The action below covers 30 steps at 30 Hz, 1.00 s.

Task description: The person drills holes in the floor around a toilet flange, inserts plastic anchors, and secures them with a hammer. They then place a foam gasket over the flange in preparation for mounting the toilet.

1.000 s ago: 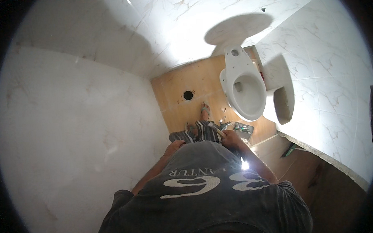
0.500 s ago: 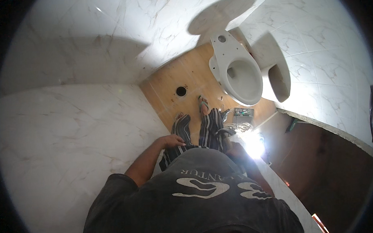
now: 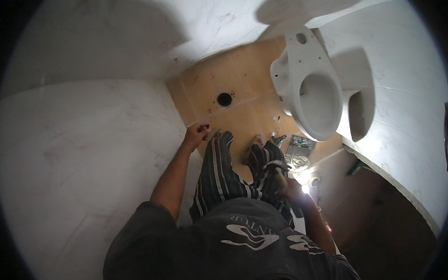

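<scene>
Here, our right hand (image 3: 290, 189) grips hammer (image 3: 278, 167), fingers wrapped, long axis running ahead; floor hole (image 3: 224, 100) lies ahead-right of our nearer left hand (image 3: 196, 136), fingers curled, contents unclear

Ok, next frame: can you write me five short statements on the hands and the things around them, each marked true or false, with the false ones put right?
1. The right hand grips a hammer. True.
2. The floor has a round, dark hole in it. True.
3. The left hand rests on the toilet bowl. False: it is over by the left wall, apart from the toilet bowl.
4. A closed lid covers the toilet bowl. False: the bowl is uncovered.
5. The trousers are dark with pale stripes. True.
</scene>
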Motion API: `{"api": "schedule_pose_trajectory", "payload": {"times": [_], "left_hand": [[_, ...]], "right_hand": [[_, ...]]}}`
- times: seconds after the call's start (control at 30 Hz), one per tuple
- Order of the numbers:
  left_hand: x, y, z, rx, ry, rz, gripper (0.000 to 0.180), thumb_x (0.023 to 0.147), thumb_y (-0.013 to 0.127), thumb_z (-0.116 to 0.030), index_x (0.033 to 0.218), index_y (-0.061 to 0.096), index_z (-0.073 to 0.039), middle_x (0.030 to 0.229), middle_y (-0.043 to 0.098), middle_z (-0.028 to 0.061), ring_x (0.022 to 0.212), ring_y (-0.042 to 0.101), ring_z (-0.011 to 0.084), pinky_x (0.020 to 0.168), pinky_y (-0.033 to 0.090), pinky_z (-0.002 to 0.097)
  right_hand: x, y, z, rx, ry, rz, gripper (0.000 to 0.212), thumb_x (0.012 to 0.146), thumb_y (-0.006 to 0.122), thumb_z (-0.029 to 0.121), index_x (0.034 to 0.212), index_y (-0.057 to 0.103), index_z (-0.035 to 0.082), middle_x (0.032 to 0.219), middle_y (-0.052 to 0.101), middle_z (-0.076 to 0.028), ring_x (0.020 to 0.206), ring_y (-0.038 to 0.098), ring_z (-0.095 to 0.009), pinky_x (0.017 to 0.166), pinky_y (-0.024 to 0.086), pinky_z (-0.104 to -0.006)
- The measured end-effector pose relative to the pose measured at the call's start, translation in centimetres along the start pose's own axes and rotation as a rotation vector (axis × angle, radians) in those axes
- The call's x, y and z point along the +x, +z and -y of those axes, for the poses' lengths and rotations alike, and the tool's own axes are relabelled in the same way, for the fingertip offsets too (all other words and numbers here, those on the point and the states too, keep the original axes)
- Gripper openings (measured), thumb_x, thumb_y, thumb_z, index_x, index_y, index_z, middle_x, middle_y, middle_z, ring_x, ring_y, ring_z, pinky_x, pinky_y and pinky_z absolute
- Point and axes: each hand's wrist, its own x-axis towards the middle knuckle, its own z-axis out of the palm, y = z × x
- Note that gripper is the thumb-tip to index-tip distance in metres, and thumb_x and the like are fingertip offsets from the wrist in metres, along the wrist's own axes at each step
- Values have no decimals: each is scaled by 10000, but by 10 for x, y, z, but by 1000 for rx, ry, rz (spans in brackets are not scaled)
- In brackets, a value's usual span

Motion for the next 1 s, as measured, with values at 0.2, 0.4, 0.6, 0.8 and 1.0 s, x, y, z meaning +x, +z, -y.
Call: {"api": "schedule_pose_trajectory", "payload": {"times": [0.2,0.4,0.6,0.8,1.0], "left_hand": [[164,-9,74,54,111,-103,341,949,734,-175,1159,679,89,984,737,135,825,698,162,738,564,289],[314,-5,159,223,308,-118,293,926,743,-180,1130,720,30,1004,756,121,871,716,186,790,562,314],[398,-7,248,363,475,-196,251,924,725,-193,1076,734,7,1012,736,145,911,700,248,829,544,360],[383,-5,259,548,644,-266,223,909,706,-171,1029,699,16,1022,690,189,960,675,337,852,535,420],[394,-3,268,622,840,-270,202,884,706,-150,1008,687,9,1020,678,203,978,661,393,866,539,447]], "right_hand": [[138,-37,103,116,-370,-105,383,846,765,124,1193,663,-1,1013,717,-62,936,653,-147,855,537,-338],[276,-37,146,136,-488,-296,243,849,811,179,889,596,71,733,569,2,644,553,-103,605,468,-292],[373,-9,116,165,-553,-298,216,827,791,118,891,591,68,706,569,15,605,561,-88,566,468,-265],[391,25,74,82,-385,-264,232,848,795,155,868,591,45,713,597,-22,622,592,-125,586,496,-303],[410,54,39,7,-415,-363,272,846,784,221,860,601,21,698,625,-57,618,621,-163,585,511,-335]]}}
